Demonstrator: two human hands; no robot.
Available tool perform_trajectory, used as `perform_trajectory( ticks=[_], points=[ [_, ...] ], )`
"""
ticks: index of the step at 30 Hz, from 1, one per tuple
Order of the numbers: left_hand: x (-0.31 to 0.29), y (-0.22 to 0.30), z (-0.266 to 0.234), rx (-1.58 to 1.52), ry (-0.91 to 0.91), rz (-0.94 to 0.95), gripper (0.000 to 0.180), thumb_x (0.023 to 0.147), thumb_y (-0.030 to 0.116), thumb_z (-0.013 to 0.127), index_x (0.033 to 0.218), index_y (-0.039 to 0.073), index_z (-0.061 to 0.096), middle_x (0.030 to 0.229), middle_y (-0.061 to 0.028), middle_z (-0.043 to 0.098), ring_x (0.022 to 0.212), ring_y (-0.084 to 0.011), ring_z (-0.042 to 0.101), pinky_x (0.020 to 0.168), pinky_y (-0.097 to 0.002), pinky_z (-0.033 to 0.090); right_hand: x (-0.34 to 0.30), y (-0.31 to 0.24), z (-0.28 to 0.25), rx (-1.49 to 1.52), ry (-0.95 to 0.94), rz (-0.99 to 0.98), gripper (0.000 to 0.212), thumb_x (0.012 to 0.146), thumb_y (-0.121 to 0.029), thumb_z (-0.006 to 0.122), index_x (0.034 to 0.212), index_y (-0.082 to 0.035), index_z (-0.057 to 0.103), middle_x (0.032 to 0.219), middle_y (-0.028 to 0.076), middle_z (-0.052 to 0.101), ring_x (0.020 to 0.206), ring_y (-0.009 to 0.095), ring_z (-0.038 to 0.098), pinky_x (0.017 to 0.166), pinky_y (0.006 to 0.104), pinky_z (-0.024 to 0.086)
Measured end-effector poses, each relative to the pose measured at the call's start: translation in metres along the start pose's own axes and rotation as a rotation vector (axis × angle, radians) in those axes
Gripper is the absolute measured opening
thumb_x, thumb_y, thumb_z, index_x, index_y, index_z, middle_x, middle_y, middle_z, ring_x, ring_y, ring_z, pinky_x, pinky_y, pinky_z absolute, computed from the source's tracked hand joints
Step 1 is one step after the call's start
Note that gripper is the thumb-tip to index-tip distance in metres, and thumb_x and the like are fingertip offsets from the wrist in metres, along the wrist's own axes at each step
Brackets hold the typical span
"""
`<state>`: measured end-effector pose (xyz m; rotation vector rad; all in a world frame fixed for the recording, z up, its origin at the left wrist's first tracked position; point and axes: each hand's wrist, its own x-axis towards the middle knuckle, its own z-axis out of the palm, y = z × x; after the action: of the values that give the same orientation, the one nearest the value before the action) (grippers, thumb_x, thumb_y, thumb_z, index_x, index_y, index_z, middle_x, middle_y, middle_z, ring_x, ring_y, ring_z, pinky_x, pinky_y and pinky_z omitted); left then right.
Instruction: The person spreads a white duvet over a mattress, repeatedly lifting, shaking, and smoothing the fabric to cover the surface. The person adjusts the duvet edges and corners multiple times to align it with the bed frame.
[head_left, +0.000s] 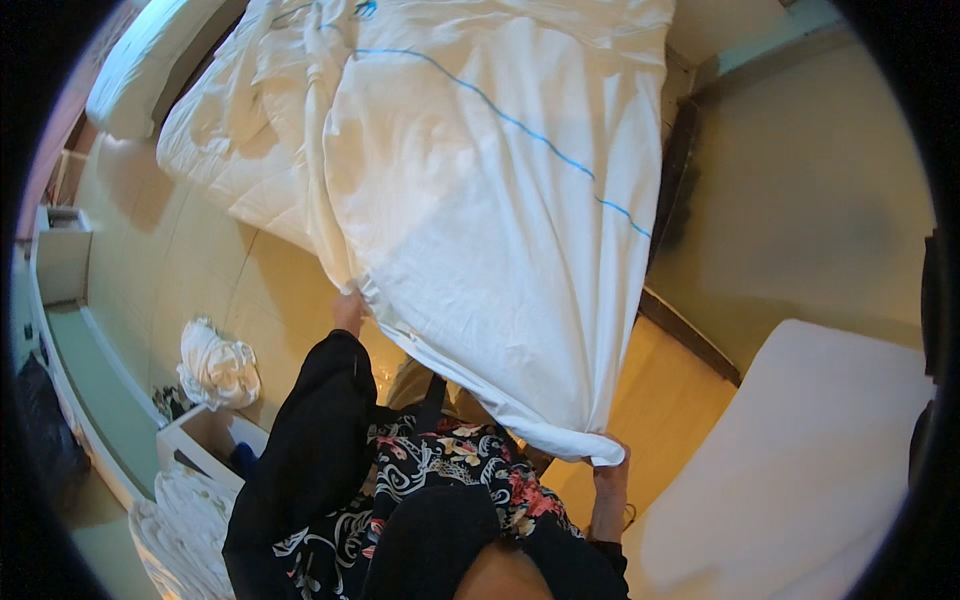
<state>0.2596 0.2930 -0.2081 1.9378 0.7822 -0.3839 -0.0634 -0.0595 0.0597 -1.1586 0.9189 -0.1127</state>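
A large white sheet (460, 190) with a thin blue stripe across it stretches from the bed toward me, its near edge lifted off and pulled fairly taut. At the left end of that edge, my left hand (349, 311) is closed around the cloth. My right hand (610, 465) grips the right corner, lower and nearer to my body. Folds of cloth cover part of the fingers of both hands. Beyond the left side of the sheet, the white quilted mattress (235, 180) shows, with rumpled bedding on top.
A bundled white cloth (218, 365) lies on the tiled floor at left, near an open white box (215, 440) and a heap of white linen (185, 530). To the right stand a white padded surface (790, 460) and a wall (800, 200). Another mattress (150, 70) is at far left.
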Motion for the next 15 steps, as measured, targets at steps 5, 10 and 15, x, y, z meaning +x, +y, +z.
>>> perform_trajectory(
  ticks=[5, 10, 15],
  points=[
    [-0.044, 0.082, 0.026, 0.362, 0.299, 0.546, 0.034, 0.073, 0.026, 0.056, 0.091, -0.003, 0.053, 0.084, -0.0168, 0.055, 0.080, -0.0252, 0.054, 0.066, -0.0331, 0.041, 0.000, -0.006, -0.021, 0.143, -0.102, -0.061, 0.047, 0.056, -0.022, 0.073, 0.091, 0.004, 0.054, 0.084, 0.011, 0.058, 0.072, 0.018, 0.058, 0.060, 0.0286, 0.051],
    [-0.028, 0.088, 0.084, -0.200, -0.271, -0.164, 0.045, 0.079, 0.030, 0.050, 0.100, -0.009, 0.045, 0.097, -0.0142, 0.052, 0.081, -0.0235, 0.052, 0.071, -0.0304, 0.041, -0.010, 0.001, -0.025, 0.174, -0.074, -0.065, 0.044, 0.055, -0.019, 0.073, 0.089, 0.003, 0.057, 0.081, 0.008, 0.059, 0.070, 0.016, 0.057, 0.060, 0.0261, 0.048],
    [0.008, 0.066, 0.078, -0.613, -0.218, -0.164, 0.041, 0.081, 0.027, 0.047, 0.100, -0.009, 0.045, 0.094, -0.0136, 0.052, 0.084, -0.0229, 0.050, 0.072, -0.0311, 0.041, -0.003, -0.005, -0.008, 0.177, -0.064, -0.043, 0.035, 0.057, -0.008, 0.070, 0.088, 0.002, 0.058, 0.078, 0.006, 0.060, 0.070, 0.014, 0.057, 0.063, 0.0270, 0.047]
  ],
)
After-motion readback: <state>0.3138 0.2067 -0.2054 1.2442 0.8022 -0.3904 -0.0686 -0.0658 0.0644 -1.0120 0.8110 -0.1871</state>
